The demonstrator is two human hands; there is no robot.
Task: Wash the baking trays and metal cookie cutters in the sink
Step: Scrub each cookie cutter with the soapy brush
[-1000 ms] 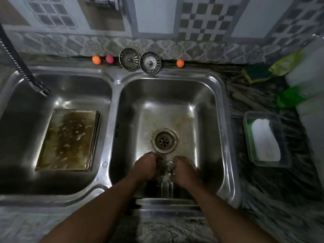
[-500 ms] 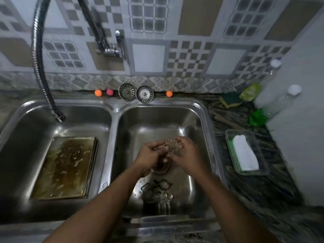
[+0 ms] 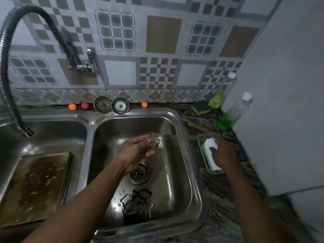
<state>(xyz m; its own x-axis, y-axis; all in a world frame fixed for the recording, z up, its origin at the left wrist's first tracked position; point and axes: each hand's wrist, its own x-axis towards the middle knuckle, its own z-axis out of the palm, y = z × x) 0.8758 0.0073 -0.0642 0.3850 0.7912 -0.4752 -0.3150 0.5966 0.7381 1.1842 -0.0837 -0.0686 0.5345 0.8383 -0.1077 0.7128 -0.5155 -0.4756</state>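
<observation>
Cutter [image 3: 154, 139] pinched in left hand [image 3: 135, 151] over sink [image 3: 182, 155]; right hand [image 3: 222, 156], fingers loose, reaches the soap [image 3: 211, 155]; soaping seems next, needing a firm grasp.

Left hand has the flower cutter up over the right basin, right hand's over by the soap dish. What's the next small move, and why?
Probably close the right hand on the white scrub pad in the dish and bring it to the flower cutter that the left hand pinches: the fingers already rest on it, not yet gripping.
</observation>
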